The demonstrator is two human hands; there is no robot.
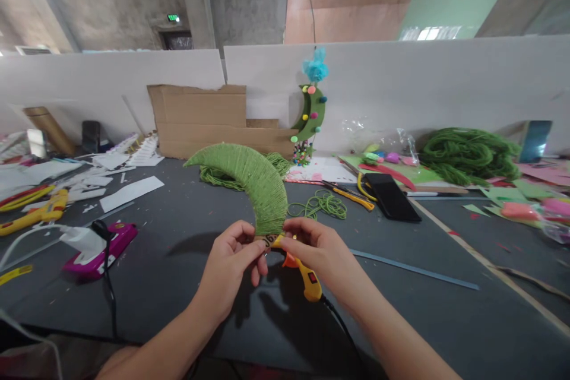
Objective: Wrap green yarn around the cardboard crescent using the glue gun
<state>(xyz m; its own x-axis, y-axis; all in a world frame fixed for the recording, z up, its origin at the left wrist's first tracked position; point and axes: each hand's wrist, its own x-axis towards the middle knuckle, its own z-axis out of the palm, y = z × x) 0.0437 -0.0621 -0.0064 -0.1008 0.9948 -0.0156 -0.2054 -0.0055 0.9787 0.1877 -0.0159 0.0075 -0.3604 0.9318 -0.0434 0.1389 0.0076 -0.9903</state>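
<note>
A crescent wrapped in green yarn (256,181) stands up between my hands, its pointed tip toward the upper left. My left hand (234,258) pinches its lower end on the left, where an unwrapped part with dark print shows. My right hand (318,246) has its fingers closed on the lower end from the right. Under my right hand lies a yellow glue gun (309,282) with an orange trigger and a black cord. Behind the crescent are a bundle of green yarn (218,178) and a loose tangle of yarn (329,206).
A decorated green crescent (316,110) hangs before the white partition. Cutters (356,196), a black phone (392,197) and a steel ruler (414,270) lie to the right. At left are a magenta power strip (109,249) and another yellow glue gun (44,214). Green yarn (467,151) is heaped at back right.
</note>
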